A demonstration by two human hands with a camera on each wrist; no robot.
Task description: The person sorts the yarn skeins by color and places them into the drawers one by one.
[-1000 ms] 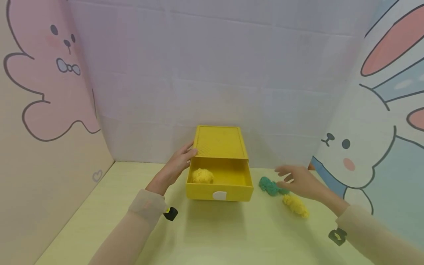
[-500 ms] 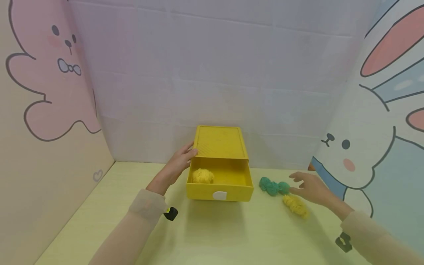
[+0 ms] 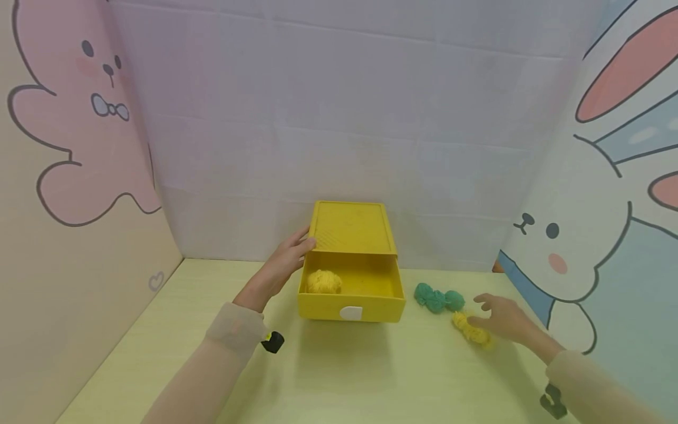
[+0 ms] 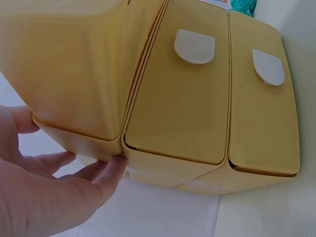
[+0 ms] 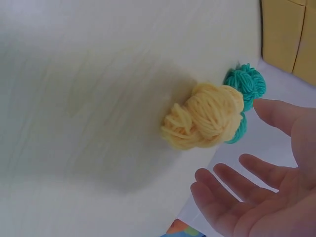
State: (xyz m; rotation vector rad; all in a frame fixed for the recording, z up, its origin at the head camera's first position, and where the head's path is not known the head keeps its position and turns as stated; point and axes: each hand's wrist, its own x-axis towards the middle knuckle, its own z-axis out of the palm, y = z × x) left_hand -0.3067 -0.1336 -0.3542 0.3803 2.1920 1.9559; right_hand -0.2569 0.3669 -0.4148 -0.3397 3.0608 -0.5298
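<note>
My left hand (image 3: 286,259) rests against the left side of a yellow drawer cabinet (image 3: 352,227), thumb at its upper edge. In the left wrist view, its fingertips (image 4: 114,165) touch the cabinet wall. The top drawer (image 3: 318,307) is pulled out, with a yellow yarn ball (image 3: 324,282) in its left part. At the right, my right hand (image 3: 505,321) hovers beside a yellow yarn skein (image 3: 473,331), fingers spread and slightly bent. The right wrist view shows a gap between that hand and the skein. A green yarn skein (image 3: 438,299) lies just behind the yellow one.
Two lower drawers with white tabs (image 4: 195,47) are pushed in, in the left wrist view. A pale tabletop (image 3: 349,377) spreads in front of the cabinet. A white sheet (image 3: 349,118) hangs behind, and printed panels (image 3: 582,265) stand at both sides.
My right hand has moved from above the green skein to the right and nearer, to the yellow skein. The green skein is now fully uncovered. My left hand and the cabinet have stayed put.
</note>
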